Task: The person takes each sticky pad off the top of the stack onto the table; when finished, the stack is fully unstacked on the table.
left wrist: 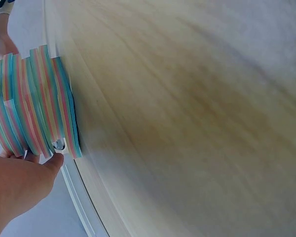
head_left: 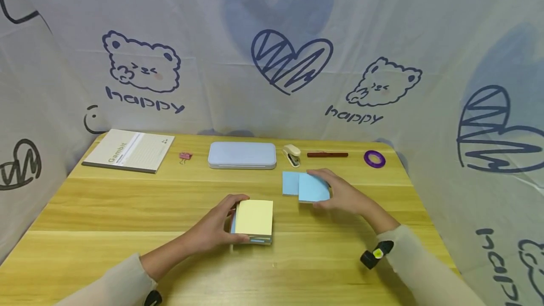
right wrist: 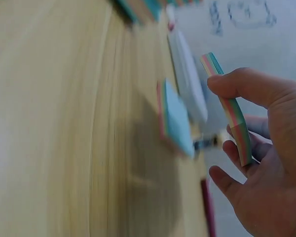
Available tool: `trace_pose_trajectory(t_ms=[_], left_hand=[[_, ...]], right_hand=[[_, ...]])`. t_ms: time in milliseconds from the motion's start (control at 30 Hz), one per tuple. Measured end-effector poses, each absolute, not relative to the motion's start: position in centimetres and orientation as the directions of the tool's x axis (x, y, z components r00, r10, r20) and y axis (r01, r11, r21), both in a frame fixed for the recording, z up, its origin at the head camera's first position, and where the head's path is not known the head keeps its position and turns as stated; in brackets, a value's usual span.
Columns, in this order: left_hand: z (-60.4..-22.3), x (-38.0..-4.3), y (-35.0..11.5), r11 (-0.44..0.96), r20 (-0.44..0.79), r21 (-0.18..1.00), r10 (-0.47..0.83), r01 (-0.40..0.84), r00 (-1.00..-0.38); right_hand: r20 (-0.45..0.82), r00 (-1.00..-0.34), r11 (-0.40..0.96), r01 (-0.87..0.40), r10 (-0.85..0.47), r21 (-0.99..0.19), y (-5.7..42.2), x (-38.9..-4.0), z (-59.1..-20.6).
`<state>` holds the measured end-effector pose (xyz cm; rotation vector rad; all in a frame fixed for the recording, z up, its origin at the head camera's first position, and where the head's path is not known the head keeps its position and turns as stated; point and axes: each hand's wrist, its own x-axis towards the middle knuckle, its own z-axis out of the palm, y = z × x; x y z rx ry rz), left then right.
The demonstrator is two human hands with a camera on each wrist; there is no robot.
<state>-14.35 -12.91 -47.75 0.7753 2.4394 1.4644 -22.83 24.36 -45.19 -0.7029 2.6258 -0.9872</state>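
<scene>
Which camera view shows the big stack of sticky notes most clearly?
The head view: the whole sticky note stack with its yellow top, gripped by the left hand. The left wrist view shows only its striped side; the right wrist view only a blurred corner.

Wooden table (bear-print cloth behind)

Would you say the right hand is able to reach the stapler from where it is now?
Probably yes: the right hand holds a blue pad, but the stapler lies just beyond with nothing between.
</scene>
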Motion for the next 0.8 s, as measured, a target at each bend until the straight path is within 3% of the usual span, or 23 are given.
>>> trace_pose_trajectory(t_ms=[233,500,800], left_hand=[[-47.8,-14.4,-12.9,0.371,0.096,0.867,0.529,0.331,-0.843],[-47.9,-14.5,-12.9,0.378,0.087,0.867,0.527,0.325,-0.846],[-47.8,-14.5,-12.9,0.381,0.081,0.867,0.527,0.321,-0.846]], right_hand=[[-0.144,-0.892,0.732,-0.249,-0.428,-0.635,27.5,-25.4,-47.2],[-0.213,-0.9,0.731,-0.152,-0.381,-0.666,29.1,-26.7,-49.0],[-0.239,-0.888,0.722,-0.136,-0.392,-0.678,29.3,-27.0,-49.5]])
